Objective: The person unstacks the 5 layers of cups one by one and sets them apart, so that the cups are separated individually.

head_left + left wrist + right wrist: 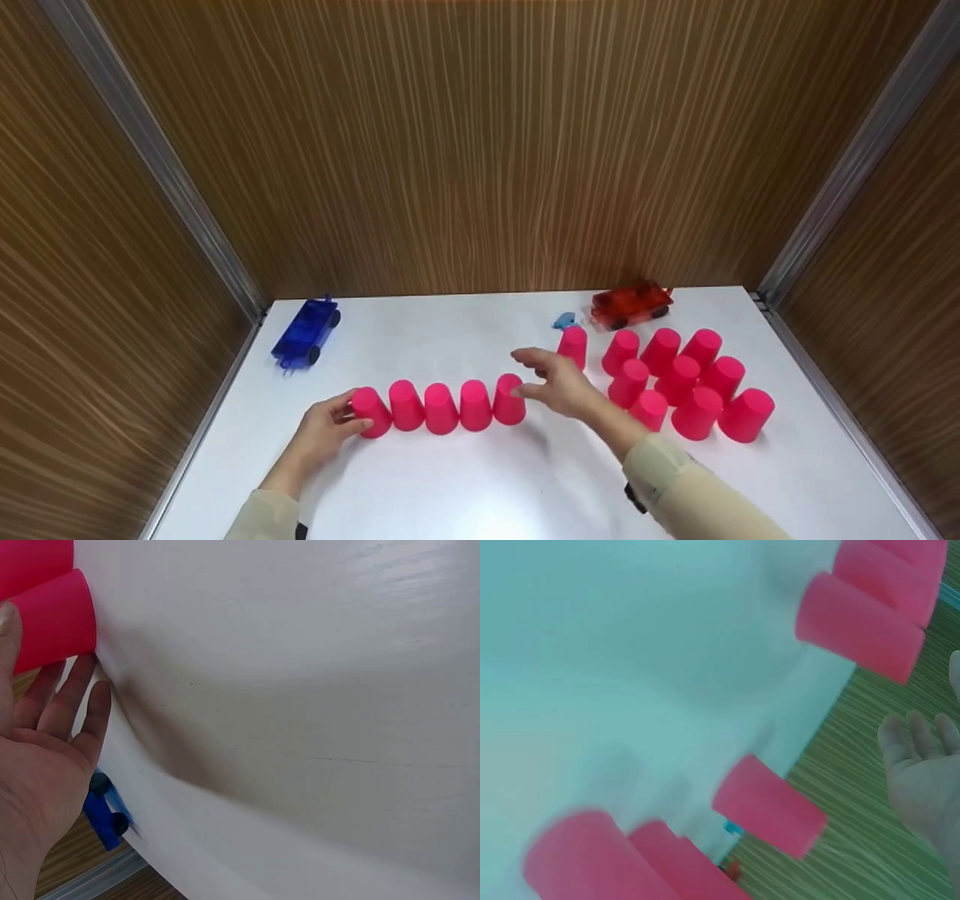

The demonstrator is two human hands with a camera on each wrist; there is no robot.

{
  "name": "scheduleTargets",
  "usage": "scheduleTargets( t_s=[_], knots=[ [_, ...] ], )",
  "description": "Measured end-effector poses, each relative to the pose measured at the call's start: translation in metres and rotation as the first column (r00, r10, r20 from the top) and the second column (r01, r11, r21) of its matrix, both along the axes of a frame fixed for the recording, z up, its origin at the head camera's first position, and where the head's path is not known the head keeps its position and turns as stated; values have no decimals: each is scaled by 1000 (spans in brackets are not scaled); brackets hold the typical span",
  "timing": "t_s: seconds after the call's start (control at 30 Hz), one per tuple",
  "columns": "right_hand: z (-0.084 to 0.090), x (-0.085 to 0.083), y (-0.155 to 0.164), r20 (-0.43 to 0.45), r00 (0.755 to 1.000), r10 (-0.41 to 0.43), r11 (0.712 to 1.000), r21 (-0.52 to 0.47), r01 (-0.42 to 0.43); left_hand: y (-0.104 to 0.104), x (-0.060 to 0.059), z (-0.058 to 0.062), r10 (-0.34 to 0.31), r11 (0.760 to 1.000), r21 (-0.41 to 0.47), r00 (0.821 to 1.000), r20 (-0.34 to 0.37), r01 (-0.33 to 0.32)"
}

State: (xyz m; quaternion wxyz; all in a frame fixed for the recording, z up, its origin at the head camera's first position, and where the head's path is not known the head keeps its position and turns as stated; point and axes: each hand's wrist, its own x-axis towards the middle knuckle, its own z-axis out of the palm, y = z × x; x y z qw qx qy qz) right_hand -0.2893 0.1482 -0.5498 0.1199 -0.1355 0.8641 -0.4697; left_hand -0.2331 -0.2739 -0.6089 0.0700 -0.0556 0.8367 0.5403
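Note:
Five upturned pink cups stand side by side in a row point(441, 407) across the middle of the white table point(480, 487). My left hand point(349, 413) lies at the row's left end, with straight fingers point(69, 694) and thumb against the end cup point(54, 626). My right hand point(527, 373) hovers with spread fingers at the right end cup point(509, 400); its thumb is at the cup's top. The right wrist view shows this hand point(922, 757) holding nothing. A single pink cup point(573, 346) stands just beyond it.
Several more upturned pink cups point(694, 382) cluster at the right. A red toy car point(630, 304) and a small blue piece point(564, 321) lie at the back. A blue toy car point(306, 332) sits at the back left. Wood-grain walls enclose the table.

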Motion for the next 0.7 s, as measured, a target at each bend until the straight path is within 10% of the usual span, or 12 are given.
scheduleTargets(
  t_s=[0.7],
  knots=[
    [-59, 19, -24, 77, 981, -180, 963, -190, 192, 0, -1, 0, -9, 1000, -20, 1000, -15, 9]
  ],
)
